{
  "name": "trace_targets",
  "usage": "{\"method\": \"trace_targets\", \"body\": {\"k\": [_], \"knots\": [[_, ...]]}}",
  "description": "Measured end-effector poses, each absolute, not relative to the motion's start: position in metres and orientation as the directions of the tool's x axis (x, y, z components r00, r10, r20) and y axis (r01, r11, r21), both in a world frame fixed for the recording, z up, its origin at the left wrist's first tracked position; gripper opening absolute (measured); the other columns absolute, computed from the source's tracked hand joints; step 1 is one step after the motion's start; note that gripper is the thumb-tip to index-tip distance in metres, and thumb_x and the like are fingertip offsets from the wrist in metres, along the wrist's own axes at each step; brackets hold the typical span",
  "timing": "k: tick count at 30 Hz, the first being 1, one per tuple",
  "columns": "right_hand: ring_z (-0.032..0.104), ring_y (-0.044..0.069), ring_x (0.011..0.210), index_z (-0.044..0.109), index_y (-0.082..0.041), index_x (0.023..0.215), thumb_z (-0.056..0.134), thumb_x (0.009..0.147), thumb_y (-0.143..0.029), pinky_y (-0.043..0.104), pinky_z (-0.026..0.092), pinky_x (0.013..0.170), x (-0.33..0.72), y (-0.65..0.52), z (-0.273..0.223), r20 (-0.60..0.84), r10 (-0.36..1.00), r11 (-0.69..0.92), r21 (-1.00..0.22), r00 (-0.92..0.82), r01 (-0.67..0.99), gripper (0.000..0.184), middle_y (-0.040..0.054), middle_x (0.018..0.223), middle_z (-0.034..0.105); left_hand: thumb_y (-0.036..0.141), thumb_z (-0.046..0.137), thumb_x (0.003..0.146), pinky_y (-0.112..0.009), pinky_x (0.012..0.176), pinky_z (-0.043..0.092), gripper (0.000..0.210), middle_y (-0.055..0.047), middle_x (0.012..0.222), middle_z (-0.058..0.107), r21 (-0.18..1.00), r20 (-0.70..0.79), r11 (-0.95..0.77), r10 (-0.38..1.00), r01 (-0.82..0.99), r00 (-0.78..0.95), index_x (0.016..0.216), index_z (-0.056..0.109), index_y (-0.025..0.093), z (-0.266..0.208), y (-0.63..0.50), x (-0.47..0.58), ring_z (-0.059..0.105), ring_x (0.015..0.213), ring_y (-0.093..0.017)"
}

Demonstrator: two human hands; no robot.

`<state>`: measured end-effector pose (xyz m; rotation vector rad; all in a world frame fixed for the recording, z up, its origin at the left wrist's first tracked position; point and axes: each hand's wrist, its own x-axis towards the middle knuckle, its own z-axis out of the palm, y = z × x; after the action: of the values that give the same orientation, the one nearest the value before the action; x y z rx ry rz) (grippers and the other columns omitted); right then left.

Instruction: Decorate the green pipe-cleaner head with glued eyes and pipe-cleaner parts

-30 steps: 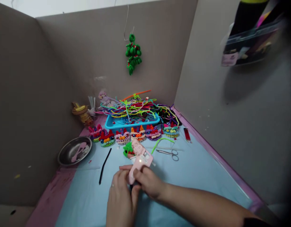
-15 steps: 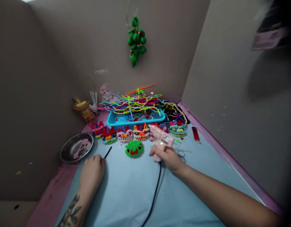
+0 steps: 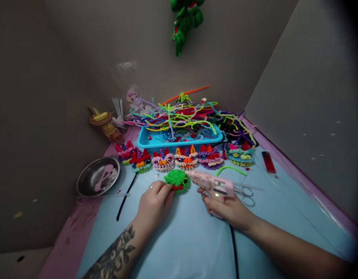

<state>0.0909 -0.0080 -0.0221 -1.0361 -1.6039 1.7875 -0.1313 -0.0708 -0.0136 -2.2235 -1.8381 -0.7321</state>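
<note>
My left hand [image 3: 156,201] has its fingers closed on the near left side of a green fuzzy pipe-cleaner head [image 3: 176,179] with black-and-yellow eyes and red cheeks, which rests on the table. In my right hand [image 3: 227,209] is a pink hot glue gun [image 3: 215,184], its nozzle pointing left at the top right of the green head; whether the tip touches it I cannot tell. A black cord runs from the gun's grip toward me. A black pipe cleaner [image 3: 127,197] lies left of my left hand. Scissors [image 3: 247,195] lie behind the gun, partly hidden.
Several colourful pipe-cleaner heads [image 3: 163,160] stand in a row before a blue tray [image 3: 179,145] heaped with pipe cleaners. A metal bowl [image 3: 82,186] holds a pink spoon and white bits. A bright green stem [image 3: 231,169] and red case [image 3: 268,162] lie at right.
My left hand has let go of the black pipe cleaner and moved right to grip the green head. The glue gun has swung level, its nozzle now at the head. The view has shifted.
</note>
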Motion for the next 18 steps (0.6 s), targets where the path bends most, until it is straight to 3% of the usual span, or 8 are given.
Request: {"method": "trace_targets", "body": {"k": [5, 10, 14, 18], "knots": [[0.053, 0.012, 0.058, 0.062, -0.015, 0.102, 0.061, 0.074, -0.049, 0.026, 0.046, 0.054, 0.094, -0.013, -0.027, -0.232, 0.777, -0.186, -0.973, -0.586, 0.138, 0.044, 0.0026, 0.069, 0.058, 0.023, 0.054, 0.081, -0.026, 0.062, 0.046, 0.011, -0.005, 0.078, 0.06, 0.219, 0.502, -0.233, 0.859, 0.947, 0.096, 0.089, 0.059, 0.017, -0.014, -0.069, -0.128, 0.057, 0.073, -0.017], [0.056, 0.015, 0.063, 0.064, -0.019, 0.102, 0.06, 0.076, -0.045, 0.027, 0.049, 0.056, 0.096, -0.012, -0.032, -0.168, 0.77, -0.081, -0.983, -0.615, 0.168, 0.037, 0.0054, 0.078, 0.063, 0.024, 0.049, 0.083, -0.025, 0.062, 0.045, 0.012, -0.005, 0.076, 0.059, 0.259, 0.409, -0.151, 0.912, 0.954, 0.033, 0.086, 0.059, 0.018, -0.015, -0.067, -0.124, 0.058, 0.07, -0.016], [0.061, 0.021, 0.076, 0.068, -0.022, 0.097, 0.062, 0.075, -0.04, 0.032, 0.052, 0.065, 0.097, -0.012, -0.027, -0.096, 0.777, 0.042, -0.978, -0.622, 0.204, 0.03, 0.0079, 0.088, 0.067, 0.026, 0.047, 0.084, -0.025, 0.064, 0.044, 0.014, -0.005, 0.079, 0.057, 0.436, 0.346, -0.138, 0.938, 0.889, -0.024, 0.087, 0.059, 0.018, -0.014, -0.069, -0.126, 0.055, 0.07, -0.015], [0.061, 0.024, 0.08, 0.069, -0.022, 0.091, 0.065, 0.07, -0.038, 0.035, 0.052, 0.072, 0.094, -0.011, -0.013, -0.008, 0.778, 0.126, -0.978, -0.628, 0.168, 0.027, 0.008, 0.086, 0.067, 0.026, 0.052, 0.081, -0.023, 0.061, 0.04, 0.012, -0.003, 0.075, 0.054, 0.723, 0.239, -0.064, 0.958, 0.688, -0.161, 0.08, 0.059, 0.017, -0.004, -0.073, -0.127, 0.051, 0.067, -0.013]]}}
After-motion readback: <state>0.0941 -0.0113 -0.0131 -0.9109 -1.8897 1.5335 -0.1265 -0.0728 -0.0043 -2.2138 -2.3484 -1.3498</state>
